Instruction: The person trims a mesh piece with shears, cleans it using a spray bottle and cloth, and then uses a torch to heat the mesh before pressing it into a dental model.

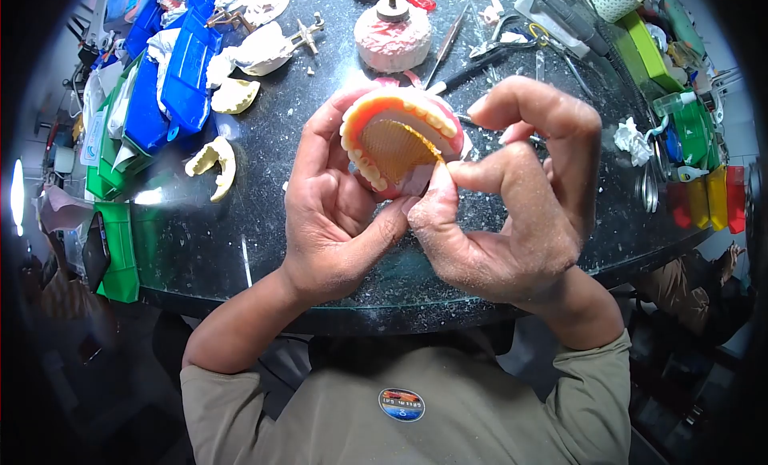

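My left hand (332, 201) is wrapped round a dental model (456, 127) with a curved row of teeth on a pink and orange base, held up over the dark table. Inside the arch lies a gold mesh plate (396, 149). The thumb and index finger of my right hand (512, 213) pinch the plate's edge at the lower right of the arch; the other fingers are curled above. My left thumb rests on the model's near side, close to my right thumb.
A dusty dark table (264, 173) holds a round plaster flask (392, 37), pliers (500, 45) and yellowish casts (212, 167). Blue bins (188, 85) stand at the left, crumpled tissue (633, 141) at the right. Part of another person (680, 293) shows at lower right.
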A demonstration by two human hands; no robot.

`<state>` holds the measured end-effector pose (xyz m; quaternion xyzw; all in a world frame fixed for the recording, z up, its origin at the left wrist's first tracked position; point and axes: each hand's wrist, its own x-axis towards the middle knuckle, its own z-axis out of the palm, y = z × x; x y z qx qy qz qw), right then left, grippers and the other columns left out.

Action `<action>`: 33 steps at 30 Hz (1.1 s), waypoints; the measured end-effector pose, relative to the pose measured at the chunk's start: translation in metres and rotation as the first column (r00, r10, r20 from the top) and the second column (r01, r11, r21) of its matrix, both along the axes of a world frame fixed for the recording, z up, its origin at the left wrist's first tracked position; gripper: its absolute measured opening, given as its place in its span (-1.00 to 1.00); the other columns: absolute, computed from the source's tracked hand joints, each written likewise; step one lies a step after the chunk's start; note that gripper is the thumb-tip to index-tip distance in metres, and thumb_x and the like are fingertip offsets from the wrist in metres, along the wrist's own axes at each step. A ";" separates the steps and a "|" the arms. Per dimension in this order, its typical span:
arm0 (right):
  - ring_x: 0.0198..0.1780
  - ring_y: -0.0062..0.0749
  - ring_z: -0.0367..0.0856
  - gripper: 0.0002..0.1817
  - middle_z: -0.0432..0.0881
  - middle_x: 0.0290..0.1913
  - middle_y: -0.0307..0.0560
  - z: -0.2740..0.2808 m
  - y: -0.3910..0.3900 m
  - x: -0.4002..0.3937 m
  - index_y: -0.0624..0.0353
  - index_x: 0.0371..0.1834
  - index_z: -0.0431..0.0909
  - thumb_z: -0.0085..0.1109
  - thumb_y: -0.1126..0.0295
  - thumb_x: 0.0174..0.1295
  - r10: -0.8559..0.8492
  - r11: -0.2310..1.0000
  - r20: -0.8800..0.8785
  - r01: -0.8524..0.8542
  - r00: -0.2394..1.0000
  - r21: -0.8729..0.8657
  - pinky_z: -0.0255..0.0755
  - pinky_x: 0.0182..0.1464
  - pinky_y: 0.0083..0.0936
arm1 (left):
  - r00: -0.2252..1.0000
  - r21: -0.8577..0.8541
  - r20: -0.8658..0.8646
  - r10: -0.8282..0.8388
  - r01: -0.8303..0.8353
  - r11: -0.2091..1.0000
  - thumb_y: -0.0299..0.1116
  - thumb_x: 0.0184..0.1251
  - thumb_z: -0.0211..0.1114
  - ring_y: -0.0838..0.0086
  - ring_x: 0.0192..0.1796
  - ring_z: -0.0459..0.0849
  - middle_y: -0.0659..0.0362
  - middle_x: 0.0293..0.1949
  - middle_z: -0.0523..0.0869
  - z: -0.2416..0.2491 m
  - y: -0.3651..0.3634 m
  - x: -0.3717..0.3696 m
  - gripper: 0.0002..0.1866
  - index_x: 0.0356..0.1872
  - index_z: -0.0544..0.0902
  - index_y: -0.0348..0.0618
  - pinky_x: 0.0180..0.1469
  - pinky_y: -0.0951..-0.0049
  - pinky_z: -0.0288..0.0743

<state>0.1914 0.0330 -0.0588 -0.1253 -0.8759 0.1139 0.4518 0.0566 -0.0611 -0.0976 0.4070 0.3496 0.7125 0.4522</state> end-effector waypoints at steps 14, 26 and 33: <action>-0.18 -0.26 0.47 -0.81 0.44 -0.16 0.05 0.000 -0.004 0.002 0.16 -0.53 0.43 0.30 0.46 -0.13 0.038 0.981 -0.061 -0.026 0.997 0.193 0.38 -0.22 -0.46 | 0.985 0.106 -0.168 0.024 -0.006 0.994 -0.76 0.08 0.24 0.30 0.30 0.38 0.05 0.22 0.28 -0.001 -0.001 -0.003 -0.16 0.35 -0.05 -0.25 0.32 0.25 0.35; -0.18 -0.30 0.46 -0.83 0.41 -0.13 0.00 0.003 -0.007 0.004 0.15 -0.45 0.49 0.30 0.47 -0.10 0.067 0.989 -0.020 -0.064 0.998 0.130 0.39 -0.24 -0.52 | 0.997 -0.011 -0.069 0.033 -0.034 0.999 -0.74 0.08 0.27 0.33 0.28 0.39 0.05 0.22 0.29 0.006 -0.007 0.002 -0.15 0.35 -0.05 -0.24 0.29 0.29 0.36; -0.11 -0.35 0.41 -0.80 0.40 -0.06 0.01 0.004 -0.005 0.004 0.15 -0.45 0.53 0.34 0.49 -0.17 0.059 0.998 0.024 -0.058 0.998 -0.023 0.31 -0.19 -0.53 | 0.933 0.017 -0.354 0.070 -0.068 0.998 -0.81 0.04 0.21 0.35 0.32 0.36 0.06 0.22 0.30 0.001 -0.006 -0.006 -0.12 0.36 -0.08 -0.24 0.34 0.30 0.32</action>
